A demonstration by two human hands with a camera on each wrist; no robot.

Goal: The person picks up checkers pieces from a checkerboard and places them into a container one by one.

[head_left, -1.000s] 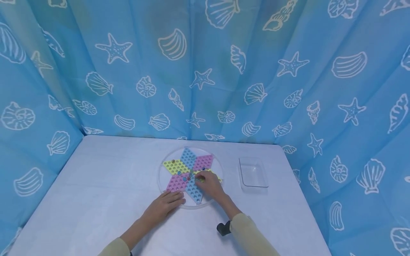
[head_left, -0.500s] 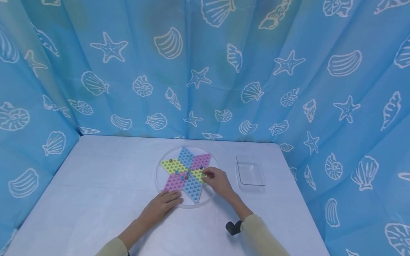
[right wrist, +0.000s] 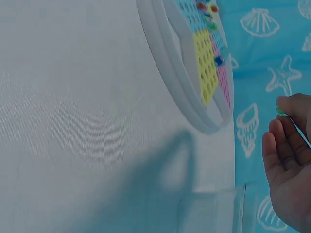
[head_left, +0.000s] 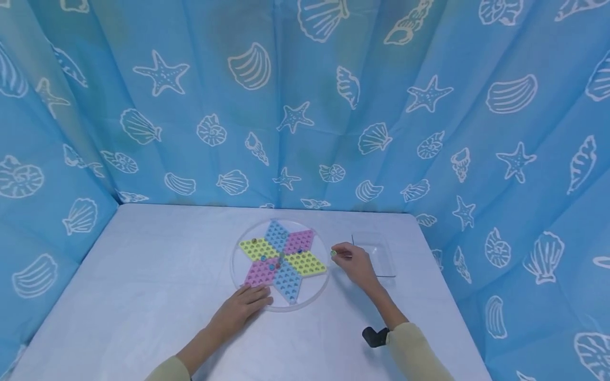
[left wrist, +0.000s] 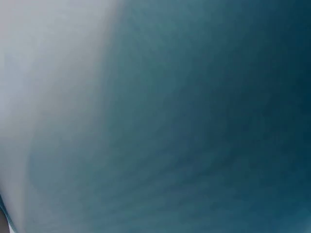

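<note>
A round Chinese checkers board (head_left: pixel 312 288) with a six-pointed star in blue, pink and yellow lies on the table. Several marbles sit in its holes, among them a dark blue marble (right wrist: pixel 219 61). My left hand (head_left: pixel 243 308) rests with straight fingers on the board's near left rim. My right hand (head_left: pixel 356 267) is right of the board, pinching a green marble (head_left: pixel 333 253) between thumb and fingertip. Just beyond that hand stands a clear rectangular container (head_left: pixel 387 259), partly covered by it. The left wrist view is a dark blur.
A white cloth (head_left: pixel 157 275) covers the table. Blue shell-print curtains (head_left: pixel 305 148) hang behind it and at both sides. A black wrist camera mount (head_left: pixel 375 337) sticks out beside the right sleeve.
My right hand has lifted the green marble off the board and moved right, out to the clear container. The left hand has stayed on the rim.
</note>
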